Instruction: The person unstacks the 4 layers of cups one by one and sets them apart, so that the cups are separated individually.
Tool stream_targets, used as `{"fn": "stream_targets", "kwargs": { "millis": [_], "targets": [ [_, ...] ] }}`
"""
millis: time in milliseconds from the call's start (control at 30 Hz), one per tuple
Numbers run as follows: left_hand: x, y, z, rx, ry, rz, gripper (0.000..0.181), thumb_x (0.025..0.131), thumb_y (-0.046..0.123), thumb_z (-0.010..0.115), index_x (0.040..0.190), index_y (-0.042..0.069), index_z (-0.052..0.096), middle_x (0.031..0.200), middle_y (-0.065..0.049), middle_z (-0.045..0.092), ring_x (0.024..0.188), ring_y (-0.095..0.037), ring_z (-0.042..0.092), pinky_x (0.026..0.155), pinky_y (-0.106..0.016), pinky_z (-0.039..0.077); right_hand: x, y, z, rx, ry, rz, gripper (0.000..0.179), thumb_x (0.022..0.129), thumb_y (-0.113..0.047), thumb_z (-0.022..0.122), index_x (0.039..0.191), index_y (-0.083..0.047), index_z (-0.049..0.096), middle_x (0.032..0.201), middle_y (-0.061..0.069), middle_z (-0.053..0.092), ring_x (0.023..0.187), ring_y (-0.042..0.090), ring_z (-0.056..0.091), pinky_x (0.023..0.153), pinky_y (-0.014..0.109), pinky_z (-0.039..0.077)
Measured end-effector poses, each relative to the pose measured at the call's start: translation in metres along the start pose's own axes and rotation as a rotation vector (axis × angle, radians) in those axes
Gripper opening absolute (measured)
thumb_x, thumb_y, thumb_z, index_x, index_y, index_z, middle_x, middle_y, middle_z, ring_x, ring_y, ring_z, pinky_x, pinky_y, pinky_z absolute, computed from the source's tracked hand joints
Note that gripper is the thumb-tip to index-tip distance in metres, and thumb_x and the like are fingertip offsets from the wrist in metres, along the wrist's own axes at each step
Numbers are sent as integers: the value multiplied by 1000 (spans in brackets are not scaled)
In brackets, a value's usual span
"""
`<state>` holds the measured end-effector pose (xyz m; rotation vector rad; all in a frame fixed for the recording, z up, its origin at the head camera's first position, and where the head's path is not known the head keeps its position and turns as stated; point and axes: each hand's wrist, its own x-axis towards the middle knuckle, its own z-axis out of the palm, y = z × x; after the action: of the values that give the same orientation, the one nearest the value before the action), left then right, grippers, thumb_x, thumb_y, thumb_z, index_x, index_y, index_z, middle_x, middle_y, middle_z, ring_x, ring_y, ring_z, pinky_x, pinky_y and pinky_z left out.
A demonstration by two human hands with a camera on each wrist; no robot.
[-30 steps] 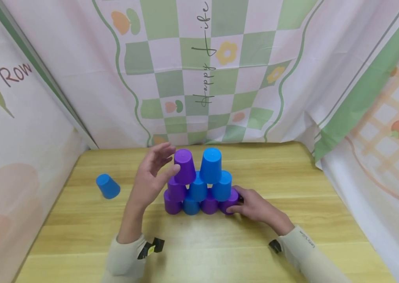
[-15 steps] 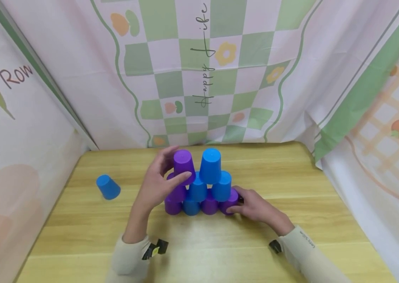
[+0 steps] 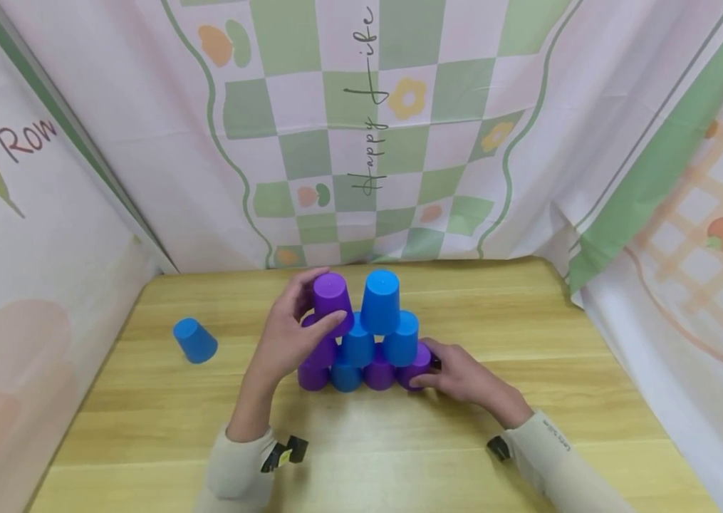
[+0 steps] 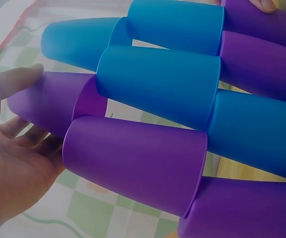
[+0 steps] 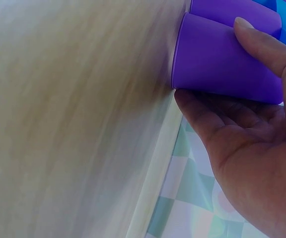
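Upside-down plastic cups, purple and blue, form a three-tier pyramid. My left hand grips the purple cup on the left of the top tier, thumb on its near side and fingers behind it. A blue cup stands beside it on that tier. The middle tier has a purple cup at its left end and two blue ones. At the right end of the bottom row, my right hand holds a purple cup between thumb and fingers, low against the table.
A single blue cup stands upside down to the left, apart from the pyramid. The wooden table ends at a printed curtain behind, with more curtains on both sides.
My left hand has moved right and its fingers and thumb have come round the upper purple cup. My right hand and the stacked cups have stayed in place.
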<state>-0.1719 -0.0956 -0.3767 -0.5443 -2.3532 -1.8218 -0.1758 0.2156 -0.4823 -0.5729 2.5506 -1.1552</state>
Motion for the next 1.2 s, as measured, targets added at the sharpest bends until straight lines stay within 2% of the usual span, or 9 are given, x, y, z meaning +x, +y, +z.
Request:
{"fn": "stream_targets", "kwargs": {
  "millis": [367, 567, 767, 867, 967, 1033, 1200],
  "targets": [
    [-1, 1, 1, -8, 19, 5, 60, 87, 33, 74, 140, 26, 47, 131, 3, 56, 121, -22, 57, 101, -48, 49, 0, 2, 1, 1, 2, 6, 38, 86, -40, 74, 118, -28, 59, 107, -11, 66, 95, 11, 61, 88, 34, 55],
    [-3, 4, 0, -25, 35, -12, 57, 88, 26, 74, 138, 28, 47, 132, 0, 56, 121, -22, 57, 103, -49, 48, 0, 2, 3, -11, 12, 10, 37, 85, -41, 75, 116, -28, 59, 105, -12, 66, 93, 11, 62, 87, 33, 55],
    [-5, 17, -2, -16, 46, -37, 59, 89, 16, 73, 141, 22, 45, 134, -5, 55, 122, -25, 56, 104, -48, 47, 0, 2, 3, -13, 16, 8, 37, 85, -40, 75, 116, -29, 59, 106, -12, 66, 94, 10, 62, 87, 33, 54],
    [-6, 15, -4, 1, 55, -17, 58, 89, 22, 73, 141, 24, 46, 132, -2, 56, 121, -23, 57, 102, -47, 49, 0, 2, 2, -23, 21, 4, 37, 84, -40, 76, 116, -28, 60, 106, -12, 66, 94, 9, 62, 87, 32, 54],
    [-4, 5, -6, 18, 65, 7, 59, 88, 33, 73, 140, 31, 46, 132, 2, 56, 120, -20, 58, 101, -45, 50, 0, 2, 2, -30, 25, 3, 37, 84, -39, 76, 115, -29, 60, 105, -12, 66, 94, 10, 62, 87, 32, 54],
    [-5, 6, -8, 35, 75, 14, 58, 88, 36, 73, 140, 33, 46, 131, 3, 57, 119, -19, 58, 101, -45, 50, 1, 2, 2, -32, 24, 6, 37, 84, -39, 76, 115, -29, 60, 106, -12, 66, 94, 10, 62, 87, 33, 55],
    [-6, 6, -12, 21, 90, 50, 56, 88, 34, 73, 138, 30, 48, 129, 2, 58, 117, -18, 59, 101, -43, 50, 1, 2, 2, -31, 19, 13, 38, 84, -38, 76, 117, -30, 59, 107, -12, 66, 96, 10, 61, 90, 36, 54]
  ]
}}
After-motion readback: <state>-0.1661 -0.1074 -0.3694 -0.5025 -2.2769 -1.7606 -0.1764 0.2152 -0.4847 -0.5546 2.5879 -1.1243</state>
